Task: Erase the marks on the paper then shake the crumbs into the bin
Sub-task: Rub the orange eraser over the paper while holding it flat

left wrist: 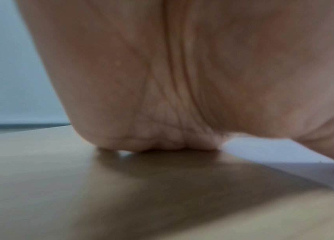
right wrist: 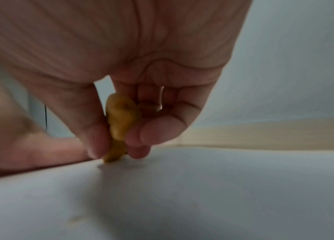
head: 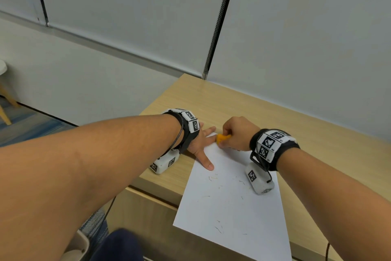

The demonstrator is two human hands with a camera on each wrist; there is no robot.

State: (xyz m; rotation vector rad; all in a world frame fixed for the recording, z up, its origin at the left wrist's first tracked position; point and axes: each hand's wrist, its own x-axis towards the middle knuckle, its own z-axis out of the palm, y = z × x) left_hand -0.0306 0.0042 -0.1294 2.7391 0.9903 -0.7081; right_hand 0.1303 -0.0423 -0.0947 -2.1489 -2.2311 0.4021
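Note:
A white sheet of paper (head: 230,203) lies on the wooden table, its near end hanging over the front edge, with thin eraser crumbs (head: 218,229) scattered on it. My left hand (head: 201,144) lies flat with spread straight fingers, pressing the paper's far left corner; its palm (left wrist: 182,81) fills the left wrist view. My right hand (head: 237,133) pinches an orange eraser (head: 222,138) between thumb and fingers. The eraser (right wrist: 119,123) has its tip down on the paper (right wrist: 203,194) beside my left finger (right wrist: 45,151).
The wooden table (head: 275,116) stands against a grey-white wall with a dark vertical strip (head: 220,21). A pale rounded object, perhaps a bin (head: 78,248), shows below the table at the lower left. A chair (head: 4,95) stands on the far left floor.

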